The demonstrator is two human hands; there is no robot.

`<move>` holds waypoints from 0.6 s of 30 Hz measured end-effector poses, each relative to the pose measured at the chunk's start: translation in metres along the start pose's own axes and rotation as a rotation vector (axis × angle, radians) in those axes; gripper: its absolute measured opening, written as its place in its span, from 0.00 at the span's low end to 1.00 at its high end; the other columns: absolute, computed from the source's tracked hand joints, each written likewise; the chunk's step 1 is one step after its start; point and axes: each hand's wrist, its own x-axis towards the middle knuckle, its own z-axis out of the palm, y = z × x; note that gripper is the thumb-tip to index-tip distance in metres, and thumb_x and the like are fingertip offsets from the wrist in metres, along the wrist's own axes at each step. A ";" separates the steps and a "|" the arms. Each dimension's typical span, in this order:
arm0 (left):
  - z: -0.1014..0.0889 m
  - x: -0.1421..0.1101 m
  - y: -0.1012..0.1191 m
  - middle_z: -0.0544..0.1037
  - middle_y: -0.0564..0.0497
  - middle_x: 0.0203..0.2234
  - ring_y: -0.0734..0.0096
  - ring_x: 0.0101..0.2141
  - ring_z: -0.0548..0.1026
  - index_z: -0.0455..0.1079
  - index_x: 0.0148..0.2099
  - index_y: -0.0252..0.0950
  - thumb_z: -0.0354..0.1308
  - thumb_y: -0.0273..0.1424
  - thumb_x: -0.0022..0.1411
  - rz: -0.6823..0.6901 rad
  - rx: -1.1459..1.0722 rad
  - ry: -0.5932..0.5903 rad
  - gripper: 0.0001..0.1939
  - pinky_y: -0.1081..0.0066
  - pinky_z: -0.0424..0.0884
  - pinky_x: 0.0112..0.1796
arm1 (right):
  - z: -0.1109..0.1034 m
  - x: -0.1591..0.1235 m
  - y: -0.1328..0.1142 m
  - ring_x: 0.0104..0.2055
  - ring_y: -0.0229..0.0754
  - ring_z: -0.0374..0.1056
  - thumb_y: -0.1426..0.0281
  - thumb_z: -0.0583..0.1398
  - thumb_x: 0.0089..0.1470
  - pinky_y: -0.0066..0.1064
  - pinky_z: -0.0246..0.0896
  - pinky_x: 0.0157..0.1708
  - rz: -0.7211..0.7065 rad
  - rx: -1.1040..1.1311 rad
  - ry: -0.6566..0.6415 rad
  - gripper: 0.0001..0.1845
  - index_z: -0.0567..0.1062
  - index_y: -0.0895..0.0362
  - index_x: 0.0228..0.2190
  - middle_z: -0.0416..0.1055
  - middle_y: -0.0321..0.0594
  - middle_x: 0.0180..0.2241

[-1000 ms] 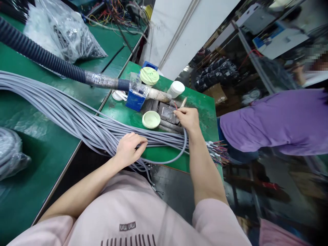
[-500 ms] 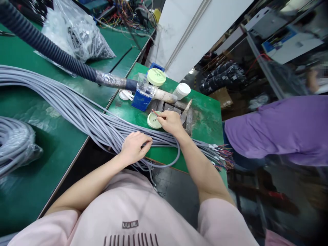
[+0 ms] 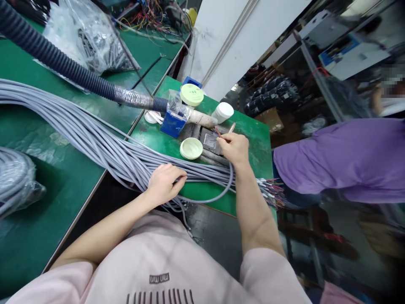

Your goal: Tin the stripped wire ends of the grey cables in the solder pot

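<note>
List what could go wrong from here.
The right hand holds thin wires near the open pale green tub, so a careless move might knock the tub.

The looped grey cable crosses over the bundle and could snag there.

The bundle's coloured wire ends stick out past the green table near the person in purple, so they might get caught or bent.

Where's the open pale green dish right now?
In the head view, the open pale green dish sits near the picture's middle on the green table, left of the right hand, just beyond the grey cables and near the blue box.
</note>
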 end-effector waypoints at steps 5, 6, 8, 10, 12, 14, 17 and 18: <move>0.000 0.001 0.001 0.80 0.51 0.29 0.69 0.30 0.73 0.72 0.36 0.37 0.52 0.30 0.66 0.012 0.004 0.010 0.08 0.66 0.64 0.33 | 0.017 0.011 0.022 0.32 0.45 0.71 0.66 0.56 0.49 0.32 0.56 0.31 0.118 -0.076 -0.029 0.15 0.82 0.58 0.27 0.79 0.43 0.29; 0.000 0.001 0.001 0.80 0.51 0.29 0.69 0.30 0.73 0.72 0.36 0.37 0.52 0.30 0.66 0.016 0.003 0.012 0.08 0.67 0.64 0.33 | 0.020 0.013 0.024 0.33 0.46 0.71 0.66 0.56 0.49 0.32 0.56 0.31 0.135 -0.084 -0.038 0.15 0.82 0.58 0.28 0.79 0.44 0.29; 0.000 0.001 0.001 0.80 0.51 0.29 0.70 0.30 0.73 0.71 0.36 0.37 0.53 0.30 0.65 0.021 0.002 0.012 0.07 0.67 0.63 0.33 | 0.025 0.015 0.026 0.33 0.46 0.71 0.65 0.56 0.49 0.32 0.56 0.31 0.156 -0.096 -0.052 0.16 0.83 0.58 0.29 0.79 0.45 0.29; 0.000 0.001 0.001 0.80 0.51 0.29 0.70 0.30 0.73 0.71 0.36 0.37 0.53 0.30 0.65 0.022 0.006 0.010 0.07 0.67 0.63 0.33 | 0.028 0.016 0.026 0.32 0.46 0.71 0.65 0.56 0.49 0.32 0.57 0.31 0.160 -0.111 -0.069 0.16 0.83 0.58 0.29 0.79 0.45 0.29; 0.000 0.001 0.000 0.80 0.51 0.29 0.70 0.30 0.73 0.72 0.36 0.37 0.53 0.30 0.65 0.020 0.012 0.007 0.07 0.67 0.63 0.33 | 0.029 0.017 0.025 0.33 0.47 0.71 0.64 0.56 0.49 0.32 0.57 0.31 0.158 -0.129 -0.091 0.17 0.83 0.57 0.30 0.79 0.45 0.29; 0.000 0.001 0.000 0.80 0.51 0.29 0.69 0.30 0.73 0.72 0.36 0.37 0.53 0.30 0.65 0.021 0.012 0.008 0.07 0.67 0.63 0.33 | 0.030 0.017 0.024 0.33 0.47 0.71 0.64 0.56 0.49 0.32 0.57 0.31 0.158 -0.147 -0.110 0.17 0.83 0.57 0.30 0.79 0.46 0.30; 0.000 0.001 0.001 0.80 0.51 0.29 0.70 0.30 0.73 0.72 0.36 0.37 0.53 0.30 0.65 0.028 0.007 0.015 0.07 0.67 0.63 0.33 | 0.031 0.018 0.023 0.33 0.48 0.71 0.65 0.56 0.49 0.32 0.57 0.31 0.169 -0.157 -0.122 0.16 0.83 0.57 0.30 0.78 0.46 0.29; 0.000 0.001 0.001 0.80 0.51 0.29 0.70 0.30 0.73 0.72 0.36 0.37 0.53 0.30 0.65 0.030 0.007 0.019 0.07 0.67 0.63 0.32 | 0.032 0.019 0.024 0.33 0.47 0.71 0.65 0.56 0.49 0.32 0.57 0.31 0.172 -0.154 -0.123 0.16 0.83 0.57 0.29 0.78 0.46 0.28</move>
